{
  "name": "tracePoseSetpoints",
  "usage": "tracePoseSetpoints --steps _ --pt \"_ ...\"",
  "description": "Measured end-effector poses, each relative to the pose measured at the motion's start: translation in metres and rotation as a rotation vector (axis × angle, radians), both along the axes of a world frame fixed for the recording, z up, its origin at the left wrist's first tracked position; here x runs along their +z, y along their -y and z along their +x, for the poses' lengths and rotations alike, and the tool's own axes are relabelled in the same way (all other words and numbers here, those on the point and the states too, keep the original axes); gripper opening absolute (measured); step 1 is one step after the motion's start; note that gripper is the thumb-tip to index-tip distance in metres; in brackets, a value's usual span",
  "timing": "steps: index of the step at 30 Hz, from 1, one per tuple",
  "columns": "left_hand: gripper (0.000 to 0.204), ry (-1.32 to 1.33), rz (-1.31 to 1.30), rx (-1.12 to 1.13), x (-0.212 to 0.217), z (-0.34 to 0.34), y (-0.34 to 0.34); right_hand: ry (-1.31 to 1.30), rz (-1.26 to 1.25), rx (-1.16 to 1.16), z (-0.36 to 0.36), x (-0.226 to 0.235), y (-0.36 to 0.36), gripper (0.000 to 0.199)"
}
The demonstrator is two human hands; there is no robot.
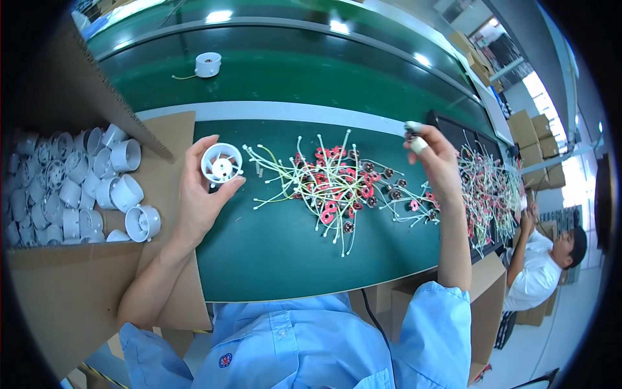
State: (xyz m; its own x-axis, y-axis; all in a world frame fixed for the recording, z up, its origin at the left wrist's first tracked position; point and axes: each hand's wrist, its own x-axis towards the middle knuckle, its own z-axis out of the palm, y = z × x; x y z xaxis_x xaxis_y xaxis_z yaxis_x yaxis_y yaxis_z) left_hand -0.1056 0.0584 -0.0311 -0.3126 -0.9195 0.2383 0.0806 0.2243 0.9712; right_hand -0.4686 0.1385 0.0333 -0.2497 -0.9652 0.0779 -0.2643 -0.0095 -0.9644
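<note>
My left hand (199,188) grips a white round plastic housing (221,163) over the left of the green table, thumb and fingers around its sides. The housing's open end faces up, showing a hub inside. Raised over the table's far right part, my right hand (433,155) pinches something small and dark between fingertips that wear white covers; what it is I cannot make out. Between the hands lies a tangled pile of small red and dark coil parts (330,181) with pale wires.
At left, a cardboard box (71,272) holds many white housings (84,175). One housing with a wire (208,65) sits on the green conveyor belt (278,78) beyond the table. More wired parts (483,194) fill a black tray at right, near a seated person (541,266).
</note>
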Motion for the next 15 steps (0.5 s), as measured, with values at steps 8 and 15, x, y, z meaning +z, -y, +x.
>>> tracePoseSetpoints --steps 8,15 --pt "0.061 0.116 -0.095 -0.043 0.000 0.010 -0.009 0.618 -0.123 0.440 0.073 0.030 0.029 0.038" --pt "0.062 0.190 -0.028 -0.118 -0.001 0.016 -0.013 0.840 -0.033 0.693 0.126 0.017 0.064 0.032"
